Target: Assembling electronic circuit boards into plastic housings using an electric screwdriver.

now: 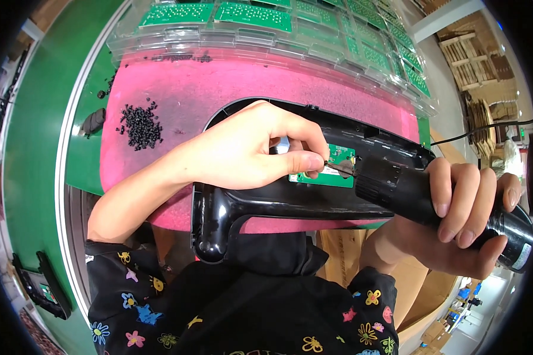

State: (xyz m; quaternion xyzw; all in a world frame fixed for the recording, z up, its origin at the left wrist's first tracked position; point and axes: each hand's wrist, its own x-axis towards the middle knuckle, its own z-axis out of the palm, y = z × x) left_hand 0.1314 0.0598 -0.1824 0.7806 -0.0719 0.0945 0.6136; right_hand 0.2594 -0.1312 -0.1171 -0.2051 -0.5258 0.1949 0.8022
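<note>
Head: left hand (257,145) partly hides board (340,155), trays (237,45) beyond

screwdriver (385,184): black | casing (212,222): black | circuit board (331,180): green | mat (249,77): pink | screws (141,125): black | shirt (237,322): black, multicoloured flowers

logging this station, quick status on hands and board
Left hand pinched at tip of bit; right hand gripping black screwdriver. Green circuit board inside black housing, partly hidden by left hand.

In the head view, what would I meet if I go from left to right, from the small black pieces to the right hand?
Pile of small black pieces → left hand → green circuit board → right hand, wrapped around the black screwdriver.
</note>
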